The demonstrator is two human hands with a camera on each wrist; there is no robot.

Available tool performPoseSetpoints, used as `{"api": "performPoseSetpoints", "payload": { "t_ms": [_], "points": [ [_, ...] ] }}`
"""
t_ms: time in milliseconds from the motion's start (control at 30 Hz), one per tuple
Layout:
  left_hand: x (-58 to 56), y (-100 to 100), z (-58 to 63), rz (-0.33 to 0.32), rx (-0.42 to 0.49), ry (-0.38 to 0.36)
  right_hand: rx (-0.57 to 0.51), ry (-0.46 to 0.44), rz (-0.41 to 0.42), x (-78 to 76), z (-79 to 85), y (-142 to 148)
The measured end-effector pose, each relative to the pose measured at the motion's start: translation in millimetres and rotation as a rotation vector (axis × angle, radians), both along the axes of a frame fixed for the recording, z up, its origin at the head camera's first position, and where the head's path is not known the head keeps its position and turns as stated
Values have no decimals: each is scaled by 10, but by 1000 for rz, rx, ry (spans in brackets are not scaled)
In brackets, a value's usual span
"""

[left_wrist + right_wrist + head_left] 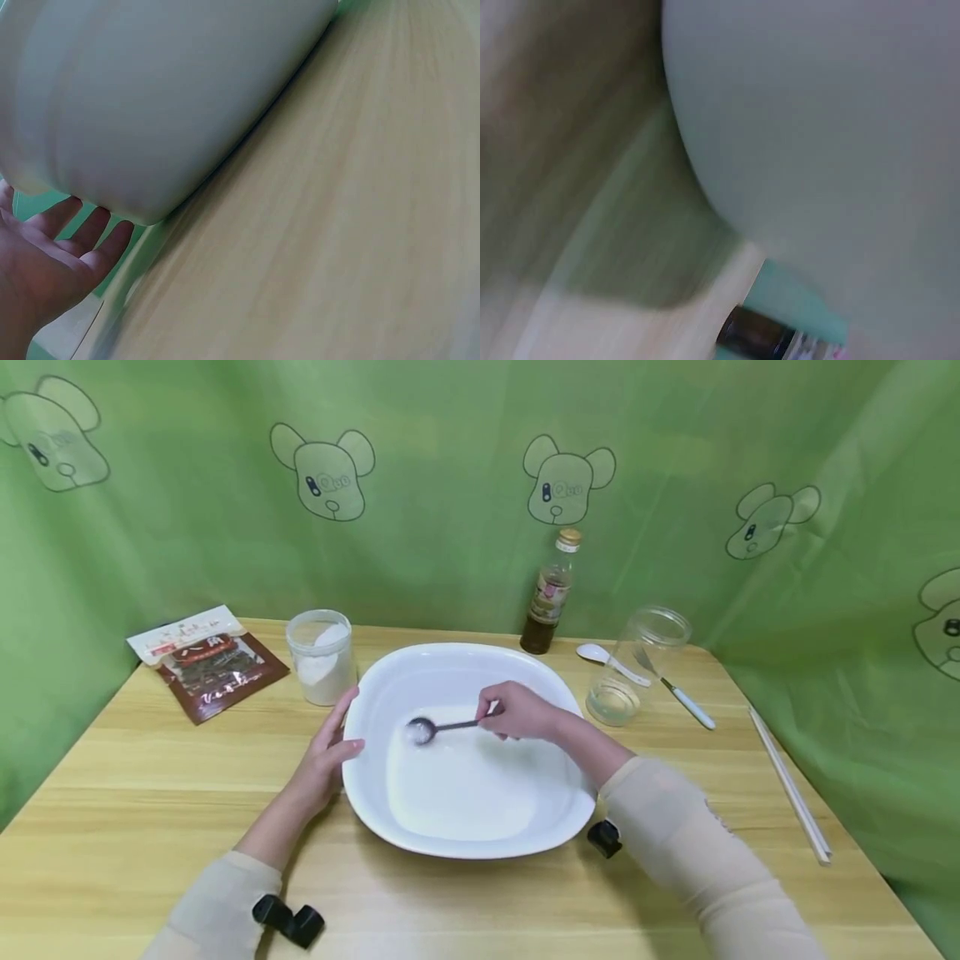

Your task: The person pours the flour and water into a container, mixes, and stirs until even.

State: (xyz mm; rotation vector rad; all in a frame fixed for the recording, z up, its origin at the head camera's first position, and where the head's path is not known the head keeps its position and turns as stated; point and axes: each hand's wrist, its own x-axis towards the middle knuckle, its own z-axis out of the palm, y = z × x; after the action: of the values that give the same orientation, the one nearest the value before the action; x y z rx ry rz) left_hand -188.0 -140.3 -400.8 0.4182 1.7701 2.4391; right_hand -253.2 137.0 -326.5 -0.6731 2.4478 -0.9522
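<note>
A large white basin (468, 850) stands on the table in the head view. My left hand (321, 764) holds its left side, thumb over the rim; the left wrist view shows the fingertips against the outer wall. Inside the basin, my right hand (519, 710) pinches the handle of a dark metal spoon (422, 731). The spoon's bowl points left, low over the basin's floor, with something pale in it that is blurred. Whether liquid lies in the basin is hard to tell. The right wrist view shows only the basin's outer wall (817, 150).
A tub of white powder (321, 664) and a brown spice packet (213, 664) are at the back left. Behind the basin stands a dark sauce bottle (547, 597). On the right are a clear jar (618, 681), a white spoon (594, 652), a fork (692, 706) and white chopsticks (791, 789).
</note>
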Motion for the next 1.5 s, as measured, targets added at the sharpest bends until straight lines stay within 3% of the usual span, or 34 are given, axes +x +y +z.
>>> {"api": "performPoseSetpoints", "payload": {
  "t_ms": [100, 167, 333, 500, 633, 733, 867, 1033, 1200, 1333, 1400, 1500],
  "points": [
    [2, 12, 2, -8, 8, 2, -14, -142, 102, 127, 18, -5],
    [2, 16, 6, -9, 7, 0, 7, -191, 169, 208, 67, 53],
    [-9, 4, 13, -3, -1, -12, 78, -136, 248, 330, 240, 326],
    [-27, -9, 3, -7, -2, -14, 151, 9, 100, 286, 381, 586],
    [-32, -11, 1, -10, 0, -14, 206, 128, -35, 164, 381, 637],
    [-23, -12, 13, -9, -4, -17, 202, 176, -78, 74, 327, 556],
    [-10, -11, 21, -3, -9, -21, 142, 184, -74, 2, 236, 322],
    [-2, -6, 11, 0, -5, -8, 26, 75, 0, -4, 60, 31],
    [3, -4, -1, -2, 14, 1, -53, -109, 135, 131, -14, -96],
    [0, -4, -1, -5, 15, -6, -1, -190, 267, 278, 66, 17],
    [-3, -4, -1, -4, 12, -10, 50, -181, 312, 327, 145, 136],
    [-7, -4, -12, -2, 8, -13, 127, -125, 304, 362, 292, 344]
  ]
}}
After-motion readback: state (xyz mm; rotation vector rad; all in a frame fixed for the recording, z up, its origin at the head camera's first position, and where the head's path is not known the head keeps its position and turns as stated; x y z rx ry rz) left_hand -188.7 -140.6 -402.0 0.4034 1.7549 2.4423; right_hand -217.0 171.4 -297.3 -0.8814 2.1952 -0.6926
